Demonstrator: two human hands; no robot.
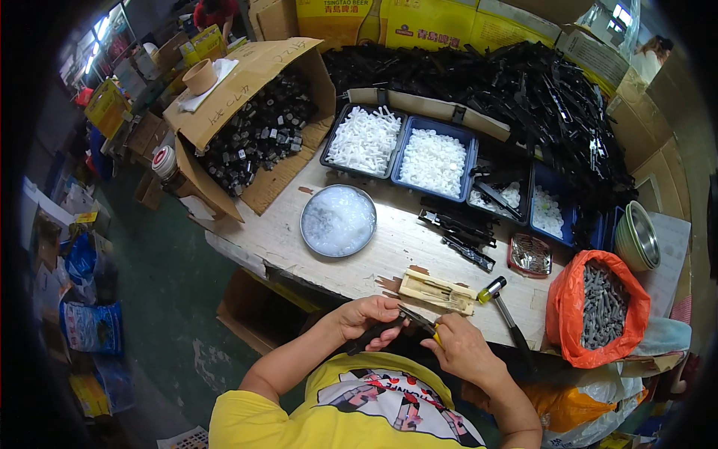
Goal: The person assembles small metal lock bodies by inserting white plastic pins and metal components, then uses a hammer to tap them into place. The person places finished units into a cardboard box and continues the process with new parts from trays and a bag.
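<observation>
My left hand (368,317) is closed around a long black plastic part (372,337), held just off the table's front edge. My right hand (467,350) grips a yellow-handled tool (437,334) with a thin metal front that meets the black part; its exact kind is partly hidden by my fingers. Just beyond my hands lies a cream-coloured block fixture (436,291) with a long slot. To its right rests a hammer (507,313) with a yellow-and-black head and dark handle. Several black parts (460,232) like the held one lie behind the fixture.
A metal bowl of translucent grease-like paste (338,221) stands at mid-table. Bins of white plastic pieces (433,161) line the back before a heap of black parts (516,90). Left stands a carton of small black pieces (258,133); right, an orange bag of grey parts (598,299).
</observation>
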